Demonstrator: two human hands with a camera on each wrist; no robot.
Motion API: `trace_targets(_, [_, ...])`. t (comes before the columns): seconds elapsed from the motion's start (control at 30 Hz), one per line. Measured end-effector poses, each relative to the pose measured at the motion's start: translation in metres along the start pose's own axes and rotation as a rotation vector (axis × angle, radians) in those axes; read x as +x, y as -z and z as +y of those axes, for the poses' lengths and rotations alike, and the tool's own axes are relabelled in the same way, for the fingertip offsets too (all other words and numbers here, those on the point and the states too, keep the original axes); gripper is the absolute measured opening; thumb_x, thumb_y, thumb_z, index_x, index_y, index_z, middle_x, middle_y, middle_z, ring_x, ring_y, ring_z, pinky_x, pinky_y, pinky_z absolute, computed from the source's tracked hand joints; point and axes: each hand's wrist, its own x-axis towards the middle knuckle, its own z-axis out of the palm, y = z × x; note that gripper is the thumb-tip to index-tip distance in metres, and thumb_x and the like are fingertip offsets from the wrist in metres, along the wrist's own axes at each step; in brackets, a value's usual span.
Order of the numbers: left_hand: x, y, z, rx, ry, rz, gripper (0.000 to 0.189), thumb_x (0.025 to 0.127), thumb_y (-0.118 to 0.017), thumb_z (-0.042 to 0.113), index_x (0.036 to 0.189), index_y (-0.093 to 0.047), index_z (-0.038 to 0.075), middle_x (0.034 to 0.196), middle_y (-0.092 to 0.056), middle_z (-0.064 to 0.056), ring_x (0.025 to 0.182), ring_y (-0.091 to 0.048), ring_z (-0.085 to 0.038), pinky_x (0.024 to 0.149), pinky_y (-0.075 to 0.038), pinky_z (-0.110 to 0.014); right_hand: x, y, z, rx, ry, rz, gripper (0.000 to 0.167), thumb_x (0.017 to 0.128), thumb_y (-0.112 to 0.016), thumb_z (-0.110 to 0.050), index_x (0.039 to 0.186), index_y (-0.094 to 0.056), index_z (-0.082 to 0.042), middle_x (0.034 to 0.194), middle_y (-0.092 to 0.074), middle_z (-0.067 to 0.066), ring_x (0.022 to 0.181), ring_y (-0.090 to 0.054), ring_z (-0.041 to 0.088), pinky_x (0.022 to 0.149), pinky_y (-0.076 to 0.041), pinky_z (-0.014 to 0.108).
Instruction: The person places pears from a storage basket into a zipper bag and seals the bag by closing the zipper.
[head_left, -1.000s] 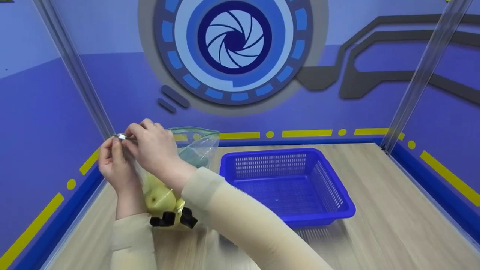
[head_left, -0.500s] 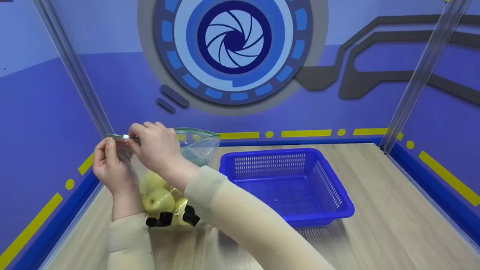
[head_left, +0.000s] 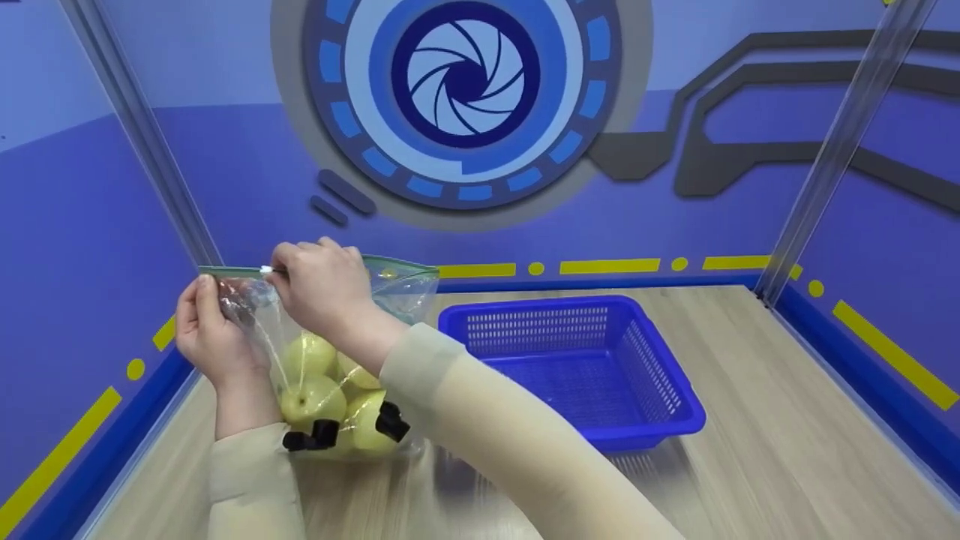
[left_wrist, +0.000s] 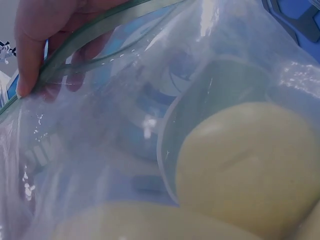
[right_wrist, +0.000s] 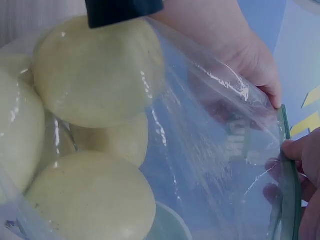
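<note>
A clear zip bag (head_left: 262, 330) with a green zip strip stands on the table, bulging with several yellow-green pears (head_left: 313, 399). My left hand (head_left: 214, 337) pinches the left top corner of the bag between thumb and fingers. My right hand (head_left: 326, 292) pinches the strip beside a small white slider (head_left: 267, 270). In the right wrist view, thumb and fingers lie on either side of the green zip strip (right_wrist: 290, 190). A pale green curved rim (left_wrist: 162, 142) shows behind a pear (left_wrist: 245, 165) in the left wrist view.
Right of the bag stands a blue plastic basket (head_left: 585, 439) with slotted walls, on a wood-grain table (head_left: 757, 420). Blue printed panels (head_left: 480, 232) close off the back and both sides. Small black blocks (head_left: 325, 433) overlap the bag's lower part near the sleeves.
My left hand has moved left with the bag's corner, and my right hand has moved right along with the white slider. The stretch of green strip between the hands has grown longer and straighter.
</note>
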Motion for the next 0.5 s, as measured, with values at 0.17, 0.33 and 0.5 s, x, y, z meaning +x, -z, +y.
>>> trace_targets(0.17, [0.002, 0.002, 0.001, 0.022, 0.009, 0.018, 0.013, 0.099, -0.064, 0.004, 0.091, -0.070, -0.003, 0.082, -0.067, -0.009, 0.068, -0.064, -0.018, 0.066, -0.057, -0.024, -0.001, 0.003, 0.004, -0.007, -0.014, -0.020, 0.014, 0.101, -0.064, -0.038, 0.104, -0.075, -0.031, 0.099, -0.076, -0.017, 0.085, -0.060, 0.007, 0.072, -0.040, 0.022])
trace_targets(0.33, [0.003, 0.004, 0.001, 0.049, 0.006, 0.029, 0.012, 0.099, -0.065, 0.005, 0.091, -0.071, -0.003, 0.083, -0.068, -0.008, 0.070, -0.064, -0.018, 0.067, -0.058, -0.023, -0.003, 0.005, 0.007, 0.000, -0.009, -0.027, 0.014, 0.102, -0.063, -0.038, 0.101, -0.075, -0.030, 0.098, -0.076, -0.017, 0.084, -0.057, 0.008, 0.072, -0.037, 0.022])
trace_targets(0.5, [0.003, 0.005, 0.002, 0.067, 0.015, 0.037, 0.012, 0.099, -0.065, 0.007, 0.095, -0.071, -0.003, 0.085, -0.067, -0.009, 0.076, -0.064, -0.019, 0.073, -0.059, -0.025, -0.005, 0.007, 0.013, 0.010, -0.017, -0.028, 0.015, 0.101, -0.064, -0.039, 0.102, -0.075, -0.029, 0.099, -0.077, -0.016, 0.087, -0.059, 0.008, 0.075, -0.039, 0.024])
